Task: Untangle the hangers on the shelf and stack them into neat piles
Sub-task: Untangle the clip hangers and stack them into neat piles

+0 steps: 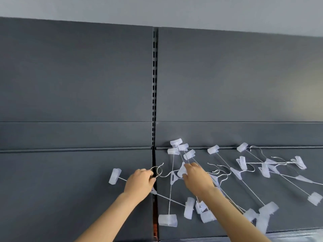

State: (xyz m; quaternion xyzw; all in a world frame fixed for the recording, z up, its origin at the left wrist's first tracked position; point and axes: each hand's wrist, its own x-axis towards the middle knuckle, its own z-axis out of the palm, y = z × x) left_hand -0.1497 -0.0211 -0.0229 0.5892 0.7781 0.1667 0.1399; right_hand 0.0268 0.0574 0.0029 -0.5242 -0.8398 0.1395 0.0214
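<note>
Both hands grip: left hand (pixel 139 182) pinches a wire hook (pixel 158 170), right hand (pixel 197 179) a white clip (pixel 181 170); I'd ease the hook toward nine o'clock, freeing the hangers (pixel 242 162).

Tangled wire clip hangers (pixel 227 175) strewn across dark shelf (pixel 70 189)

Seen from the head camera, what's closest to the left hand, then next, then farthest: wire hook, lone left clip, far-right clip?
1. Wire hook, at the left hand fingertips.
2. Lone clip, just left of it.
3. Far-right clip, across the shelf.
</note>
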